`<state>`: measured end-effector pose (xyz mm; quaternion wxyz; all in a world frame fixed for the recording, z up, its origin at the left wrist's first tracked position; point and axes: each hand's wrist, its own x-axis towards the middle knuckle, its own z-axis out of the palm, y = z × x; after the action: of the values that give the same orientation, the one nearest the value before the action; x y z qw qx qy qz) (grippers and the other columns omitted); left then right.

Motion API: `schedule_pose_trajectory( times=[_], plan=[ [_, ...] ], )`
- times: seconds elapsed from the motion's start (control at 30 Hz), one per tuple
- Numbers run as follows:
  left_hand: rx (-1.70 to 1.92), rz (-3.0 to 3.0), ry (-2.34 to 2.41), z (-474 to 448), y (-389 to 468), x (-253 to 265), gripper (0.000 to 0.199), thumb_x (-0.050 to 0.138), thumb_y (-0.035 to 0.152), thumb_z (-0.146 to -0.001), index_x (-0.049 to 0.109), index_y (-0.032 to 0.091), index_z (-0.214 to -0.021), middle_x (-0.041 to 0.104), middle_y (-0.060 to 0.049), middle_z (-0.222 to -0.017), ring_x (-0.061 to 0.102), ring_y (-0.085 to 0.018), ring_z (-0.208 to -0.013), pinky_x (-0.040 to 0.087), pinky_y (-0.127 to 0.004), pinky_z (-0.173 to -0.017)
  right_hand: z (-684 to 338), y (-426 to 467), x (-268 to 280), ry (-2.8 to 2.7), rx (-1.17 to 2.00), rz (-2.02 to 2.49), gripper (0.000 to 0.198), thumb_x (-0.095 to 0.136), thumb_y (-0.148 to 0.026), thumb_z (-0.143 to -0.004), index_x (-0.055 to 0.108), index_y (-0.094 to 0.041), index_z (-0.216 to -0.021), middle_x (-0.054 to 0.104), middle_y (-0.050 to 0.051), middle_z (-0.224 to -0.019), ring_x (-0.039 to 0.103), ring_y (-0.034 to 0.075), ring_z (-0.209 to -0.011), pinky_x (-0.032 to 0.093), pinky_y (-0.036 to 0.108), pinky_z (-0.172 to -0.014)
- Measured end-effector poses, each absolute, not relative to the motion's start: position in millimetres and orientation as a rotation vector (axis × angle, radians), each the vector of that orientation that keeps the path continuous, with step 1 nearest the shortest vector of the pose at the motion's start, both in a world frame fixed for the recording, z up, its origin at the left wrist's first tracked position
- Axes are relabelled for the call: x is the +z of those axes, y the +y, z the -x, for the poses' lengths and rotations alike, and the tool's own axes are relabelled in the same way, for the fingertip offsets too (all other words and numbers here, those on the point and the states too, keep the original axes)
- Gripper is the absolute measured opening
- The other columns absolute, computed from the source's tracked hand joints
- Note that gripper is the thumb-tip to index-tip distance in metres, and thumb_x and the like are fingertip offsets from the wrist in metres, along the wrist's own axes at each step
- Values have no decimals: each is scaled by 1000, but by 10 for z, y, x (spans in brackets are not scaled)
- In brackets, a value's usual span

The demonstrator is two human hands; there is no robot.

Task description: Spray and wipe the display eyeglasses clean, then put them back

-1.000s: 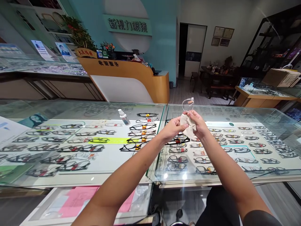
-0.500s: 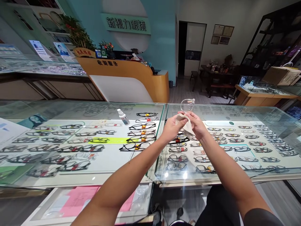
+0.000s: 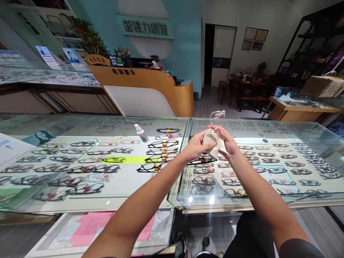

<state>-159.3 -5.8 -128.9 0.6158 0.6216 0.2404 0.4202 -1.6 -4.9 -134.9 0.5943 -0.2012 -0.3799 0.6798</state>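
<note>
Above the glass counter, my two hands meet around a beige cleaning cloth (image 3: pixel 213 142) and a pair of clear-framed eyeglasses (image 3: pixel 210 117). One rim of the eyeglasses stands up beyond my fingertips; the rest is hidden by the cloth and fingers. My left hand (image 3: pixel 197 146) is closed on the cloth, its thumb lying across the front. My right hand (image 3: pixel 228 140) is closed at the right side, gripping the eyeglasses, with the cloth bunched against its fingers. A white spray bottle (image 3: pixel 141 133) stands on the counter to the left of my hands.
Many eyeglasses (image 3: pixel 161 144) lie in rows in the glass display counter (image 3: pixel 129 202). Below it, an open drawer (image 3: pixel 60 229) holds pink papers (image 3: pixel 90 225). Past the counter stand a wooden cashier desk (image 3: pixel 182 96) and, at right, another display case (image 3: pixel 303 104) with a cardboard box (image 3: pixel 322 86).
My hands have shifted slightly right, and the raised rim has moved right and tilted. The cloth now spreads wider over the front, with my left thumb lower across it.
</note>
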Motion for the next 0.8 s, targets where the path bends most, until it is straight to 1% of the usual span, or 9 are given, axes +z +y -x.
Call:
schedule_pose_trajectory(
  times=[0.1,0.2,0.33,0.43,0.5,0.57,0.63,0.73,0.8],
  plan=[
    [1113,-1436,605,1525,-74,-1340,66,95,59,-65,68,14,-105,67,-1,-84,56,-12,-69,45,-23,-65,75,-106,-1328,-901,1595,442,38,98,-45,-70,69,-23,-79,82,1,-115,75,15,-89,65,28,-85],
    [1229,-1446,624,1479,-100,-1363,64,92,64,-69,69,14,-102,68,-2,-81,55,-12,-68,46,-24,-66,114,-168,-1289,-928,1590,424,36,97,-42,-73,68,-23,-81,83,0,-116,75,14,-87,64,26,-81],
    [1343,-1460,654,1482,-103,-1346,64,79,76,-79,70,14,-90,64,-2,-77,54,-13,-71,46,-26,-69,106,-191,-1263,-929,1597,444,33,95,-39,-75,65,-24,-80,84,0,-109,76,16,-88,65,28,-81],
    [1270,-1519,636,1535,-63,-1307,69,72,83,-80,67,14,-81,61,-2,-76,54,-14,-76,46,-27,-73,54,-152,-1275,-918,1585,479,34,96,-38,-73,66,-23,-79,83,1,-106,76,17,-87,64,27,-80],
    [1129,-1544,595,1581,-38,-1282,70,73,83,-79,67,14,-85,58,-1,-76,51,-13,-73,45,-26,-71,11,-119,-1285,-908,1575,486,33,95,-38,-73,66,-23,-79,83,2,-110,76,17,-88,64,29,-81],
    [987,-1557,556,1620,-30,-1269,67,76,78,-80,68,13,-93,57,1,-77,48,-11,-68,43,-25,-66,-23,-94,-1291,-892,1567,481,31,93,-39,-76,66,-23,-78,82,3,-113,76,19,-91,65,31,-82],
    [932,-1563,539,1638,-37,-1276,65,81,72,-79,68,13,-101,59,0,-80,48,-11,-67,43,-24,-65,-33,-86,-1295,-862,1578,471,31,94,-38,-75,66,-23,-77,82,3,-113,75,18,-91,64,31,-81],
    [1015,-1564,577,1623,-64,-1314,68,86,66,-77,69,13,-115,66,-3,-89,55,-13,-71,45,-24,-67,8,-103,-1303,-798,1622,468,37,100,-39,-66,69,-23,-79,82,1,-110,75,17,-87,64,29,-79],
    [1136,-1569,618,1590,-84,-1342,67,86,64,-79,70,14,-120,71,-6,-97,61,-15,-78,48,-25,-71,59,-127,-1309,-770,1631,481,42,103,-41,-61,70,-24,-82,83,-1,-105,74,15,-83,64,28,-78]
  ],
)
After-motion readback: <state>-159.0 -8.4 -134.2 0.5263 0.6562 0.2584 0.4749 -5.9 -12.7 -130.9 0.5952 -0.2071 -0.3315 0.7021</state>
